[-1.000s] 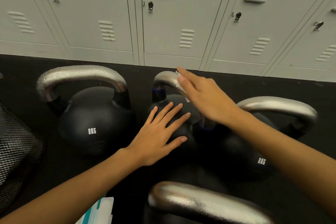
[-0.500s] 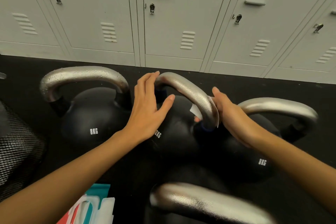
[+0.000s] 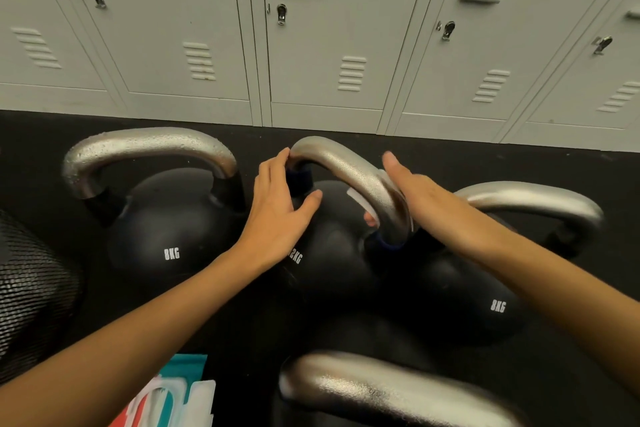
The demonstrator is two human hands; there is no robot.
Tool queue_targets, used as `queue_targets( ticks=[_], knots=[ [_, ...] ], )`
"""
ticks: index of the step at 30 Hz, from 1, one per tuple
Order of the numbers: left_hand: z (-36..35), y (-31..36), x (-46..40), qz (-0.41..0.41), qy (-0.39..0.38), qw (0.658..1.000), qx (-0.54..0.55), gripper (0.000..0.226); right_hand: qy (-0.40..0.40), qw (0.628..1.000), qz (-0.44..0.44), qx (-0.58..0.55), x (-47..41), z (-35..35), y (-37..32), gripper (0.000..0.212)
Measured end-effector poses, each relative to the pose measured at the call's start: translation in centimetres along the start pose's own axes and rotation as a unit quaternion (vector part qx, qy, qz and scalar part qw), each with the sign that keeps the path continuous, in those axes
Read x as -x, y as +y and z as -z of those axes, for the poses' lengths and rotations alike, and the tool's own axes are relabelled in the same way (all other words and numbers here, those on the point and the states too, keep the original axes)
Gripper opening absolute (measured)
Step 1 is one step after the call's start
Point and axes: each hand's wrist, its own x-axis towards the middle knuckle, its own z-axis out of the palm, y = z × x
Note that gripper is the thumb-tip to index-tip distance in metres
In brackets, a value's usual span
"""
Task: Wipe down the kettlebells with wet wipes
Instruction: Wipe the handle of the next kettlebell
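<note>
Several black kettlebells with silver handles stand on the dark floor. The middle kettlebell has its handle turned towards me. My left hand rests with straight fingers on its body, fingertips touching the handle's far end. My right hand grips the handle's near right side, wrapping a white wet wipe round it; my thumb shows under the bar. An 8KG kettlebell stands to the left, its handle beaded with drops. Another 8KG kettlebell stands to the right.
Grey lockers line the wall behind the kettlebells. A fourth kettlebell handle is close at the bottom. A wet wipe pack lies at the bottom left, and a black mesh object sits at the left edge.
My left hand moved from the kettlebell's body up to the handle's far end. My right hand slid the wipe down the handle from its top to the near right side.
</note>
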Motion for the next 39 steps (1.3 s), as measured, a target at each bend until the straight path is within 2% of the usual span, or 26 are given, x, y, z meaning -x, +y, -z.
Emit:
queue_targets(
  ticks=[3,8,10,14,17,19,23,27,30,32,37,39],
  knots=[
    [0.0,-0.1,0.1,0.002,0.002,1.000,0.007,0.076,0.006,1.000,-0.004,-0.002,0.7,0.1,0.7,0.066],
    [0.2,-0.4,0.2,-0.001,0.000,1.000,0.011,0.076,0.007,0.999,0.000,-0.036,-1.9,-0.9,-2.3,0.067],
    [0.2,-0.4,0.3,0.000,-0.002,1.000,0.011,0.076,0.029,0.999,0.012,-0.029,-2.5,-1.4,-2.7,0.058],
    [0.2,-0.4,0.3,0.000,-0.002,1.000,0.010,0.078,0.125,0.988,0.080,-0.033,-0.4,-2.6,-0.5,0.040],
    [0.2,-0.4,0.3,0.003,0.003,1.000,0.009,0.077,0.143,0.973,0.162,-0.076,2.1,-3.6,2.7,0.033],
    [0.2,-0.3,0.3,0.005,0.003,1.000,0.016,0.076,0.153,0.966,0.198,-0.067,3.1,-3.8,4.4,0.043],
    [0.7,-0.3,0.1,0.014,0.000,0.999,0.032,0.071,0.153,0.945,0.285,0.036,3.8,-3.4,5.7,0.047],
    [1.6,0.2,0.1,0.040,0.011,0.996,0.076,0.070,0.140,0.906,0.334,0.219,1.3,-2.7,3.2,0.048],
    [2.3,0.6,0.6,0.043,0.024,0.995,0.090,0.067,0.120,0.886,0.314,0.321,-1.0,-2.5,-0.3,0.047],
    [2.8,0.8,1.2,0.040,0.027,0.995,0.092,0.062,0.077,0.882,0.276,0.374,-2.4,-2.4,-2.7,0.045],
    [4.1,0.4,3.4,0.038,0.008,0.997,0.070,0.047,-0.016,0.890,0.180,0.418,-5.5,-3.0,-9.0,0.037],
    [4.6,0.0,4.5,0.041,0.002,0.997,0.058,0.040,-0.059,0.867,0.142,0.475,-7.6,-3.9,-10.7,0.032]
  ],
)
